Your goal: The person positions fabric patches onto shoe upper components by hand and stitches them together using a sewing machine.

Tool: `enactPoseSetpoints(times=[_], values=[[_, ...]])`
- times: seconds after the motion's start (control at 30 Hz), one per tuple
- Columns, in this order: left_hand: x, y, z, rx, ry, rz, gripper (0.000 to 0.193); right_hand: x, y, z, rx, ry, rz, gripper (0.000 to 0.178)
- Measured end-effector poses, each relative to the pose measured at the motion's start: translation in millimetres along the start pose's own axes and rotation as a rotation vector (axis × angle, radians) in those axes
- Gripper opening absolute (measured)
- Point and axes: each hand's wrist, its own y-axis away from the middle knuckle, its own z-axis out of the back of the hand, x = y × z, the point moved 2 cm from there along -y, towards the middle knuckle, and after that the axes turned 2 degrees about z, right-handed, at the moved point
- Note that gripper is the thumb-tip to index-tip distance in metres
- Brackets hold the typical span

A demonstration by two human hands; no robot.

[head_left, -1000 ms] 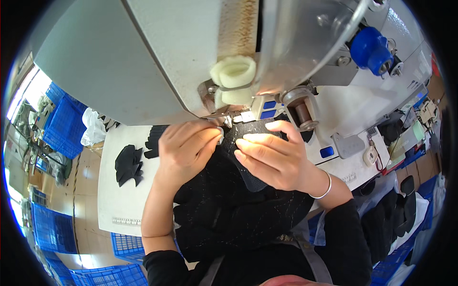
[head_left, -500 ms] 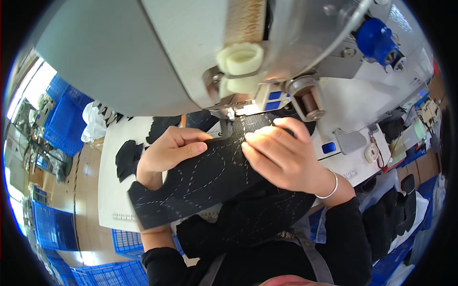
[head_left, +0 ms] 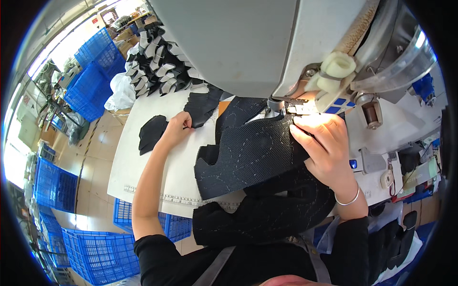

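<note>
A black mesh fabric piece (head_left: 248, 150) with dashed white lines lies under the sewing machine's needle area (head_left: 276, 106). My right hand (head_left: 324, 148), with a silver bangle at the wrist, grips its right part beside the needle, fingers bent over the cloth. To the left, my left hand (head_left: 177, 128) pinches the near edge of a stack of small black pieces (head_left: 200, 107). Another small black piece (head_left: 152, 134) rests just left of that hand. More black marked fabric (head_left: 267, 217) hangs bunched at the table's front edge, over my lap.
The machine head (head_left: 229, 43) overhangs the white table (head_left: 131, 157), which has a ruler strip (head_left: 176, 198) near its front. A heap of black and white pieces (head_left: 160, 64) stands at the far left. Blue crates (head_left: 100, 255) sit on the floor at left.
My left hand has let go of the mesh piece and moved left to the small black stack. My right hand stays on the mesh near the needle. The view has shifted left.
</note>
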Motion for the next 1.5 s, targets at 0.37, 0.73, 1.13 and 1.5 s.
enactPoseSetpoints(times=[0.37, 0.73, 1.13, 1.5], values=[[-224.8, 58.2, 27.6, 0.093, 0.773, -0.216, 0.018, 32.7, 30.6, -7.2, 0.296, -0.886, -0.42, 0.027], [-237.9, 58.5, 5.9, -0.07, 0.471, -0.503, 0.025, 29.0, 38.6, -24.2, 0.217, -1.349, -0.78, 0.022], [-245.5, 41.3, 16.6, -0.353, -0.018, -0.484, 0.062, 27.6, 36.8, -20.9, 0.285, -1.417, -1.054, 0.034], [-235.3, -26.4, 29.0, 0.695, 0.379, 0.0, 0.024, 46.7, 20.8, -23.3, 0.201, -1.745, -1.042, 0.039]])
